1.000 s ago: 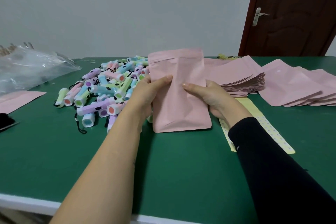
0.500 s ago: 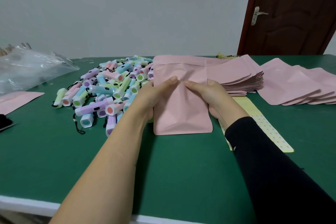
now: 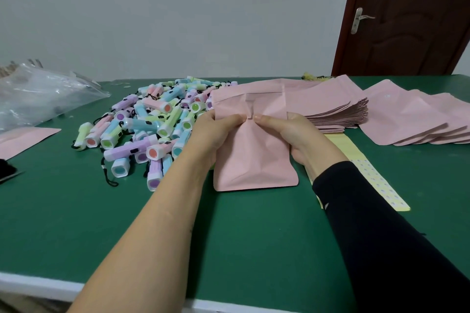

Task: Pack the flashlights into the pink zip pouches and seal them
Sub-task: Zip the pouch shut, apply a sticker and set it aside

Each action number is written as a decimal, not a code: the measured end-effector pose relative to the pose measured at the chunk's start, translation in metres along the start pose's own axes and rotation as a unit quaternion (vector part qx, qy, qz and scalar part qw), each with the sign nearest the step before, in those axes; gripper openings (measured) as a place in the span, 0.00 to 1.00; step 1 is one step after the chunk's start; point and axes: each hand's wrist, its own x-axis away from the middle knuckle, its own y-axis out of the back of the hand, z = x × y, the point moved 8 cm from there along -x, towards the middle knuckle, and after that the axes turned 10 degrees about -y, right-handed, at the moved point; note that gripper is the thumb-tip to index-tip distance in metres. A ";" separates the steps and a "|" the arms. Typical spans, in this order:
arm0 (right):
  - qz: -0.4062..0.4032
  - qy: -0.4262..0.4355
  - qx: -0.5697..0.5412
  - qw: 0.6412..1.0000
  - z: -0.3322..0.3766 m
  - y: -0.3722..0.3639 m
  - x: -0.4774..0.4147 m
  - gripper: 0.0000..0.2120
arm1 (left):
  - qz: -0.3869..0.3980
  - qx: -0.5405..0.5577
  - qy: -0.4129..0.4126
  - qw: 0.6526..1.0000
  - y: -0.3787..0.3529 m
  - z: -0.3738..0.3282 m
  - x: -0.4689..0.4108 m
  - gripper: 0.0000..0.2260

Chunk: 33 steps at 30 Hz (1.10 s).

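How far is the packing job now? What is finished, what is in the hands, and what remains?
Done: perhaps the fanned pouches on the right, though I cannot tell if they are filled. In hand: the left hand and right hand grip one pink pouch, thumbs pressing its middle. Remaining: a big pile of flashlights lies loose beside a stack of flat pouches.

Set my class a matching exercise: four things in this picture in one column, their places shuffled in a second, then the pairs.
1 flashlights
2 pouch
3 clear bag
4 yellow strip

A far left
B pinched by left hand and right hand
C just right of the pouch
D heaped left of the pouch

Pairs: 1-D, 2-B, 3-A, 4-C
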 end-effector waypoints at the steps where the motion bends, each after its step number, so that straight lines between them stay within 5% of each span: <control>1: -0.004 0.000 -0.006 1.000 -0.001 0.000 0.000 0.10 | 0.004 0.001 0.004 1.000 0.000 0.001 0.001 0.09; 8: -0.032 0.027 -0.005 0.999 0.003 0.006 -0.003 0.09 | 0.078 0.031 0.043 0.996 -0.014 -0.001 0.009 0.16; 17: -0.044 0.021 0.005 0.999 0.002 0.007 -0.003 0.09 | 0.008 0.016 0.090 0.996 -0.003 0.003 0.010 0.09; 29: -0.069 0.046 -0.014 0.996 0.004 0.014 -0.009 0.06 | -0.030 -0.022 -0.060 0.997 -0.001 -0.016 0.005 0.08; 33: -0.015 0.014 0.010 1.000 -0.004 0.011 -0.007 0.19 | -0.004 -0.069 -0.092 0.993 -0.004 -0.017 0.004 0.05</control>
